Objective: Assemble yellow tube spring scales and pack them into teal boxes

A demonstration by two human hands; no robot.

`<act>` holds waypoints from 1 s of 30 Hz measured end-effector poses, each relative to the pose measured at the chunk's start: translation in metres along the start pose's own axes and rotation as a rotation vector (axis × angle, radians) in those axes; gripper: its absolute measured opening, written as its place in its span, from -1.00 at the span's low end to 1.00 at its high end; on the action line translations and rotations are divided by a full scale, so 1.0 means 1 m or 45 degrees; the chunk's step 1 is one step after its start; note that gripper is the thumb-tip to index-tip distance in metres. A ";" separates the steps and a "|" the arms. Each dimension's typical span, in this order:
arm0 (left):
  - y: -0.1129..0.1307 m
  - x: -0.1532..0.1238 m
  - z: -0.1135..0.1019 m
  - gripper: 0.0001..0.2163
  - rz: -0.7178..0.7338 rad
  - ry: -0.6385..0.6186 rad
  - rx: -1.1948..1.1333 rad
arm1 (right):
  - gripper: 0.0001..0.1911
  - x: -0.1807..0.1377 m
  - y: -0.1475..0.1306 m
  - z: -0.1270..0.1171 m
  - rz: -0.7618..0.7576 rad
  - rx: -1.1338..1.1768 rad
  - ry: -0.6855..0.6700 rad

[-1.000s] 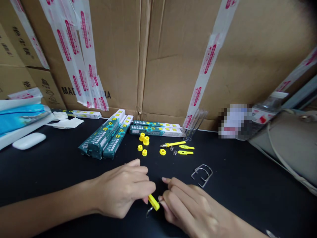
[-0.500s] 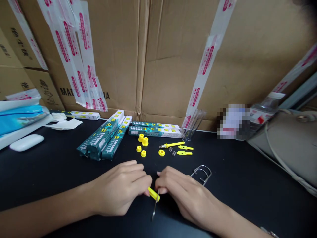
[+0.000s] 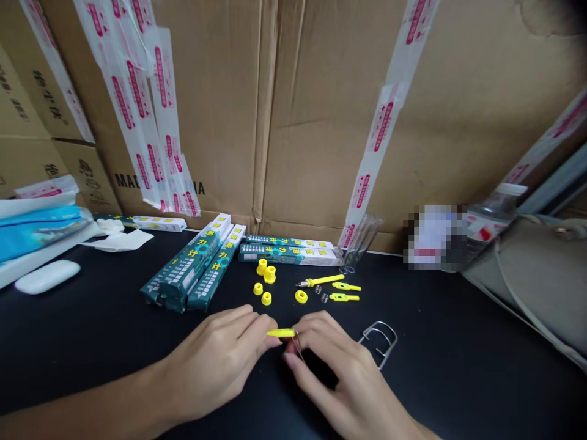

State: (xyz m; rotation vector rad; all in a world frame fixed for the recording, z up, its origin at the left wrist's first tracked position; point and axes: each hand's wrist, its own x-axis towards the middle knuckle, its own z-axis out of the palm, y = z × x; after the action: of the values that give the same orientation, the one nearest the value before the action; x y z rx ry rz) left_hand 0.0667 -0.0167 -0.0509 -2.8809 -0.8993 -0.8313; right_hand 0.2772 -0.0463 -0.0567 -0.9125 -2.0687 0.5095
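Note:
My left hand (image 3: 222,351) pinches one end of a slim yellow plastic piece (image 3: 281,333), which points right towards my other hand. Thumb and fingers of my right hand (image 3: 337,360) are closed on a thin bent metal wire (image 3: 298,346). That wire meets the right tip of the yellow piece; whether it passes through a hole there I cannot tell. Beside my right wrist lies a bent metal wire frame (image 3: 391,342). Beyond the hands are several yellow caps (image 3: 269,275), a yellow ring (image 3: 301,297), a yellow rod with a metal tip (image 3: 328,280), small springs (image 3: 324,298) and flat yellow pieces (image 3: 345,297).
Green and white printed boxes (image 3: 190,266) lie behind my left hand, with more boxes (image 3: 288,253) against the cardboard wall (image 3: 321,140). Clear tubes (image 3: 364,244) lean there. A bottle (image 3: 490,214) and a grey bag (image 3: 536,281) stand right; a white case (image 3: 48,277) lies left.
The yellow piece has swung from slanting down to nearly level and risen a little. My right fingers have shifted their grip on the wire, and less of it hangs down in sight.

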 end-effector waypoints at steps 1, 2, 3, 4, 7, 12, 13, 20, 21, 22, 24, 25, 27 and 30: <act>-0.001 0.000 0.000 -0.71 -0.044 -0.010 -0.026 | -0.85 0.000 0.001 -0.001 -0.008 0.013 0.020; -0.001 0.000 0.000 -0.73 -0.092 -0.022 -0.060 | -0.82 0.001 0.002 -0.002 -0.008 0.026 0.041; -0.002 0.000 -0.001 -0.76 -0.148 -0.025 -0.100 | -0.80 0.001 0.003 -0.004 0.004 0.036 0.061; -0.003 0.000 -0.001 -0.79 -0.207 -0.023 -0.144 | -0.78 0.002 0.005 -0.006 0.026 0.043 0.080; -0.006 0.000 -0.003 -0.89 -0.358 -0.024 -0.267 | -0.74 0.001 0.007 -0.012 0.128 0.014 0.143; -0.009 -0.001 -0.002 -0.82 -0.463 0.021 -0.430 | -0.70 -0.005 0.013 -0.016 0.391 0.129 0.183; -0.009 -0.001 -0.002 -0.80 -0.477 0.049 -0.497 | -0.69 -0.007 0.014 -0.015 0.470 0.198 0.180; -0.018 0.011 -0.009 -0.77 -0.736 0.274 -1.214 | -0.53 -0.005 0.020 -0.010 0.857 0.764 0.121; -0.019 0.012 -0.009 -0.76 -0.765 0.304 -1.311 | -0.51 -0.004 0.020 -0.010 0.873 0.825 0.102; -0.021 0.012 -0.009 -0.76 -0.792 0.331 -1.391 | -0.49 -0.003 0.019 -0.010 0.899 0.872 0.079; -0.022 0.012 -0.009 -0.75 -0.851 0.358 -1.495 | -0.44 -0.001 0.017 -0.010 0.965 0.939 0.022; -0.022 0.011 -0.009 -0.74 -0.882 0.361 -1.531 | -0.42 0.000 0.015 -0.010 0.992 0.966 -0.007; -0.021 0.011 -0.009 -0.72 -0.929 0.361 -1.602 | -0.39 0.001 0.012 -0.010 1.015 1.020 -0.081; -0.018 0.011 -0.010 -0.71 -0.952 0.345 -1.665 | -0.40 0.000 0.009 -0.010 0.980 1.080 -0.163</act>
State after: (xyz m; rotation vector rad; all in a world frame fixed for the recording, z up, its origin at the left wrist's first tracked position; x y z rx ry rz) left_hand 0.0596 0.0027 -0.0392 -2.9525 -1.9840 -2.6178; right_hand 0.2891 -0.0395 -0.0564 -1.1029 -1.2852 1.7149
